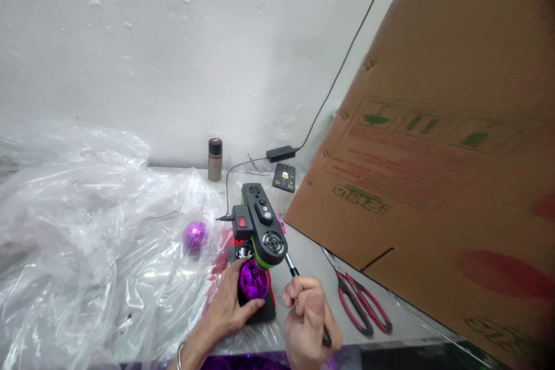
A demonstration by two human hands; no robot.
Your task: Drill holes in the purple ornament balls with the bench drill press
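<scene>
My left hand [228, 303] is closed around a shiny purple faceted ball [252, 280], thumb at its near side and fingers on its far left. The ball sits over the black base [263, 317] of a small bench machine [264, 222], just below its head. That machine has a black top with round vents, green edges and a red switch on a side box. On its right, my right hand [310, 318] is wrapped round the black grip of a metal lever [291, 265]. A second purple ball [195, 235] lies on plastic to the left.
Crumpled clear plastic sheeting [99, 243] covers the left side. Red-handled scissors [362, 300] lie at right beside a large cardboard box [433, 156]. Behind the machine are a brown bottle [215, 160], a black power adapter [280, 154] with its cord, and a dark flat card-like object [284, 177].
</scene>
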